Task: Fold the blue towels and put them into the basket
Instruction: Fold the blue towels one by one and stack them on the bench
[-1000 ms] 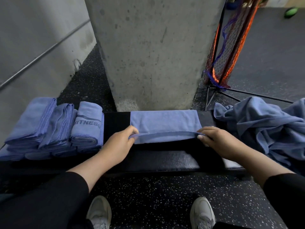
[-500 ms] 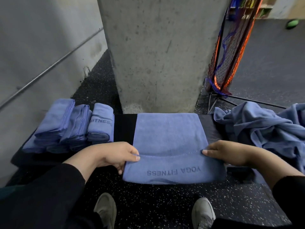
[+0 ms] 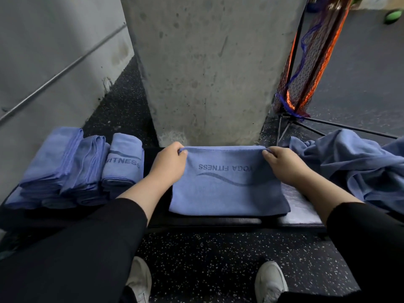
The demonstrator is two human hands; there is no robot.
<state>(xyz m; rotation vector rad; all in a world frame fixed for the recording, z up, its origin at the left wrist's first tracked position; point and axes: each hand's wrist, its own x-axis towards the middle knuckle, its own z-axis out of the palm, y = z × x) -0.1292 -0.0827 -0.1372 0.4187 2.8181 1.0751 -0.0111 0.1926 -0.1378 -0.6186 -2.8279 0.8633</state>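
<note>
The blue towel (image 3: 227, 189) lay folded flat at the centre of the black surface (image 3: 303, 211), its printed lettering reading upside down to the camera. The left hand (image 3: 169, 164) pinched its far corner at 11 o'clock; the right hand (image 3: 282, 164) pinched the far corner at 1 o'clock. Folded towels (image 3: 72, 169) stood stacked at 9 o'clock. A loose towel heap (image 3: 358, 165) lay at 3 o'clock. A concrete pillar (image 3: 209, 68) rose at 12 o'clock.
</note>
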